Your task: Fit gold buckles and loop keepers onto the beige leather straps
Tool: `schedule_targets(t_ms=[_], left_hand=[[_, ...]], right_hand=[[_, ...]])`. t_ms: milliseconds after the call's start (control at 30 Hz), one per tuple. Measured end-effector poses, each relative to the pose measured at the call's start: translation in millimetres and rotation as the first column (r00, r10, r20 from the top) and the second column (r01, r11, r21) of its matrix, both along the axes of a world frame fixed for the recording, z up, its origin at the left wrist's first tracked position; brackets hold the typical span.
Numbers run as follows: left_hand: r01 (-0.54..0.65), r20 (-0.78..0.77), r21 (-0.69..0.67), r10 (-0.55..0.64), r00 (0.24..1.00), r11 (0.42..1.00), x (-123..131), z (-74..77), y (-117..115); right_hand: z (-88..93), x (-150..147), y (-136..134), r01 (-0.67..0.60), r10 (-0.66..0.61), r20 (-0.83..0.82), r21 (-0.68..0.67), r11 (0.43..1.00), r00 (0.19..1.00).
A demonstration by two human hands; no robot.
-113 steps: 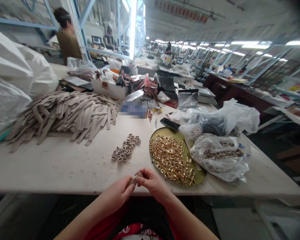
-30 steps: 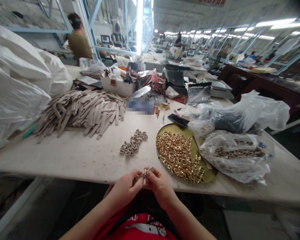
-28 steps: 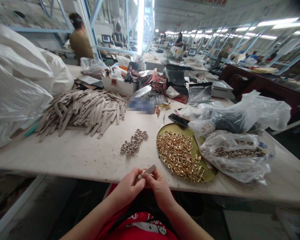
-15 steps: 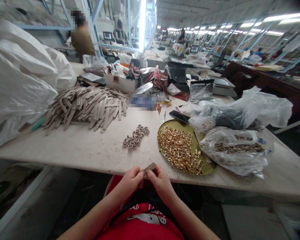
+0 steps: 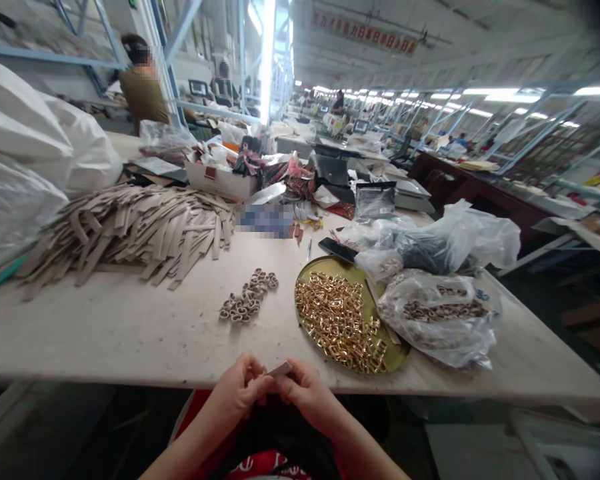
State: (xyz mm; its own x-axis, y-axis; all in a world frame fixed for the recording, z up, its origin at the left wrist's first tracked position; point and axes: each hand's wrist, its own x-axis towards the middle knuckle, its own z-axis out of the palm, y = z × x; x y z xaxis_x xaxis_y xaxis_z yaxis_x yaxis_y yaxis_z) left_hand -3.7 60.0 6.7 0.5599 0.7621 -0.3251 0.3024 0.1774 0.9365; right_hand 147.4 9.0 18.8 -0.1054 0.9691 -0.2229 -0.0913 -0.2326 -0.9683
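Strip (image 5: 281, 369) lower, between 2 grips (image 5: 241, 383) (image 5: 304, 392)

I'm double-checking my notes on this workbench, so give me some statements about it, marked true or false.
1. The left hand and right hand hold a beige strip between them. True.
2. The gold buckles lie directly on the tabletop. False: they lie on a round tray.
3. Small beige loops lie to the left of the tray. True.
4. The large strip pile is right of the tray. False: it is on the left.
5. A clear plastic bag sits right of the tray. True.
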Motion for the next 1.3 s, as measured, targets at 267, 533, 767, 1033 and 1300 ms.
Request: schedule_targets(t_ms=[267, 533, 767, 1033, 1300], left_hand=[[0.057, -0.03, -0.08, -0.06, 0.998, 0.995, 19, -2.4, 24], [-0.011, 0.005, -0.168, 0.012, 1.0, 0.986, 24, -11.7, 30], [-0.052, 0.095, -0.304, 0.085, 0.992, 0.951, 12, -3.7, 21], [-0.055, 0.282, -0.401, 0.18, 0.942, 0.915, -1, 12.9, 8], [-0.127, 0.243, -0.386, 0.234, 0.941, 0.914, -12, 4.2, 5]], right_hand=[[1.1, 107, 81, 0.197, -0.362, 0.813, 0.304, 0.932, 0.456], [-13.1, 119, 106, 0.105, -0.152, 0.973, 0.135, 0.985, 0.175], [-5.5, 125, 84, 0.133, -0.238, 0.892, 0.202, 0.97, 0.385], [0.1, 96, 63, 0.252, -0.251, 0.123, 0.006, 0.968, 0.96], [-16.6, 44, 69, 0.191, -0.213, -0.175, -0.135, 0.972, 0.961]])
